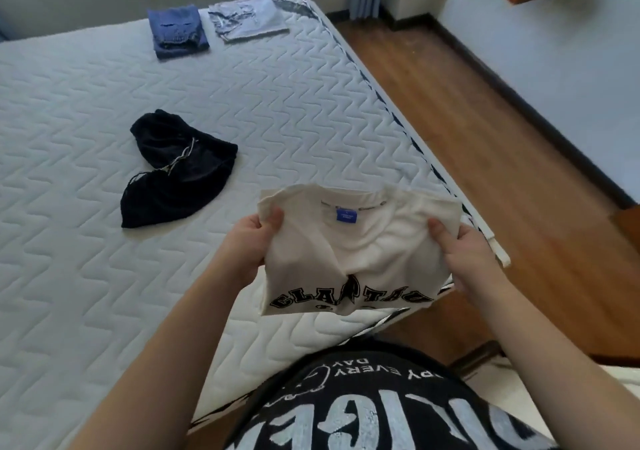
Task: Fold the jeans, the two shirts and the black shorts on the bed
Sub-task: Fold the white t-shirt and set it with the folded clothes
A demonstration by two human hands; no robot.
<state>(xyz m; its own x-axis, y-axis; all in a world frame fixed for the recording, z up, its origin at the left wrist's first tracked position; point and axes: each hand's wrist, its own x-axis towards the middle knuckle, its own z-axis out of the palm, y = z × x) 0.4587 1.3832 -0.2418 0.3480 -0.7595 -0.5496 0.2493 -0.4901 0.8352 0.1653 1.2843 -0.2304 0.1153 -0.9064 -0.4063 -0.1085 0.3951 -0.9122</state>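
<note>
Head view looks down on a white shirt (349,252) held up between both hands above the near corner of the bed (86,276). The shirt is soft, cream-white cotton, folded into a rough rectangle with gentle creases sagging at its middle. The left hand (247,245) pinches its left edge, thumb on top and fingers curled underneath; the right hand (467,259) grips the right edge the same way, thumb pressed onto the cloth. Between the two thumbs, just under the collar, sits a small blue square label (346,216); its print is too small to read. Below the grip, black arched block letters run across the shirt's lower edge; "CLA" shows plainly, the rest is broken by a fold.

Beyond the left hand, well apart from the held shirt, black shorts (173,172) lie unfolded in a crumpled heap, dark plush-looking fabric with a pale drawstring across them. Far past both hands, near the bed's far edge, two folded squares lie side by side: blue jeans (178,32) with a faded, distressed patch, and a pale grey shirt (247,16) with a dark marbled print.

The bed is covered in white quilted fabric stitched in a zigzag pattern. To the right of the right hand lies a wood-plank floor (502,138). The person's black top carries white lettering; "EVERY DAY" can be read.
</note>
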